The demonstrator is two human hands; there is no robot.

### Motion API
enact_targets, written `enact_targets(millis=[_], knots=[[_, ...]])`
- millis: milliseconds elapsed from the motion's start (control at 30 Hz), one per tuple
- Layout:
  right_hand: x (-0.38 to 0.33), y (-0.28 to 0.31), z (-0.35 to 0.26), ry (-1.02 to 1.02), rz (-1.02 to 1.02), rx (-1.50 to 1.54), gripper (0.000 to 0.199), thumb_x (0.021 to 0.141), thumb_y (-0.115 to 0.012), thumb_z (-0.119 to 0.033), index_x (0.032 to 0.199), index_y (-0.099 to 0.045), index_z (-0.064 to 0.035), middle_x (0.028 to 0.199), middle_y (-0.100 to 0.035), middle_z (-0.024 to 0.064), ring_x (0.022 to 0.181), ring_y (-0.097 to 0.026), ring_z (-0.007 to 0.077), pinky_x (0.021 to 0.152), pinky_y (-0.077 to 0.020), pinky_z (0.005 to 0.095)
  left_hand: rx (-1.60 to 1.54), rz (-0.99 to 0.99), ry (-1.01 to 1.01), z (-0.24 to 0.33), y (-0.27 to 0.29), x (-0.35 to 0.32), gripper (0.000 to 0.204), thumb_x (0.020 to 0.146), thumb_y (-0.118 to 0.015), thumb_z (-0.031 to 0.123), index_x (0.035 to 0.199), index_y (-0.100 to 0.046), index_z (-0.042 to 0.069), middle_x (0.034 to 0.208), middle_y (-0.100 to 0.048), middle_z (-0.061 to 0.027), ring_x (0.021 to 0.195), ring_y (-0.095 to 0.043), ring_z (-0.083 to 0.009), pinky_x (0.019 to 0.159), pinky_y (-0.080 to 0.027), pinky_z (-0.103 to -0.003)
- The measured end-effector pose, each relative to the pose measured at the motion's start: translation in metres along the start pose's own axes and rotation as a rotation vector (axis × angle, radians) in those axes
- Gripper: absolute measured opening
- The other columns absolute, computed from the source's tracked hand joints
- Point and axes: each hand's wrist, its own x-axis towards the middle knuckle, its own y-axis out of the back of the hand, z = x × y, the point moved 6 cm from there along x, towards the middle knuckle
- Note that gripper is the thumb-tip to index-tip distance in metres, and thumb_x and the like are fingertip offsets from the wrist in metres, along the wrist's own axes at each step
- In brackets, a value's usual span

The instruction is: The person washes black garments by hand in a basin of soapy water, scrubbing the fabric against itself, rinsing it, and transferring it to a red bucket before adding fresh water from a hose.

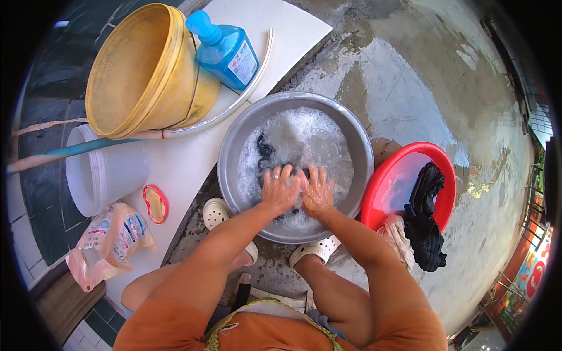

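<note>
A grey metal basin full of foamy water stands on the ground in front of me. Both hands are over its near half, close together and wet. My left hand has bent fingers closed on black cloth, and a ring shows on one finger. My right hand is beside it, its fingers curled onto the same cloth. Most of the black cloth is under suds; a dark piece breaks the surface left of centre. How much cloth lies below the foam is hidden.
Right of the basin, a red tub holds black clothes and a pale cloth over its rim. On the white ledge at left are a yellow bucket, blue pump bottle, clear tub, brush and plastic bag.
</note>
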Motion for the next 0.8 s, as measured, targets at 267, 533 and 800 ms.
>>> enact_targets(millis=[267,533,800], knots=[[0.067,-0.044,0.070,-0.151,-0.047,0.330,0.044,0.083,-0.047,-0.025,0.125,-0.046,-0.0111,0.124,-0.047,0.0190,0.111,-0.047,0.0343,0.091,-0.0378,0.0496,-0.400,-0.576,0.569,-0.051,-0.081,0.070,0.044,0.085,-0.046,0.032,0.119,-0.048,0.003,0.121,-0.049,-0.0215,0.114,-0.045,-0.0355,0.097,-0.034,-0.043],[0.065,0.070,0.085,-0.392,-0.324,1.022,0.050,0.089,-0.038,-0.044,0.124,-0.050,-0.0092,0.123,-0.050,0.0172,0.112,-0.050,0.0284,0.092,-0.0392,0.0390,-0.806,-0.469,0.745,-0.075,0.007,0.090,0.055,0.082,-0.054,0.046,0.108,-0.055,-0.003,0.105,-0.057,-0.0247,0.099,-0.054,-0.0363,0.084,-0.041,-0.042],[-0.022,0.006,0.004,-0.048,-0.137,0.011,0.076,0.081,-0.050,-0.049,0.142,-0.017,-0.0173,0.147,-0.012,0.0108,0.134,-0.008,0.0397,0.094,-0.0250,0.0643,-0.030,-0.418,0.153,0.029,0.011,-0.010,0.079,0.068,-0.065,0.026,0.134,-0.027,0.004,0.133,-0.026,-0.0198,0.125,-0.022,-0.0423,0.094,-0.021,-0.063]])
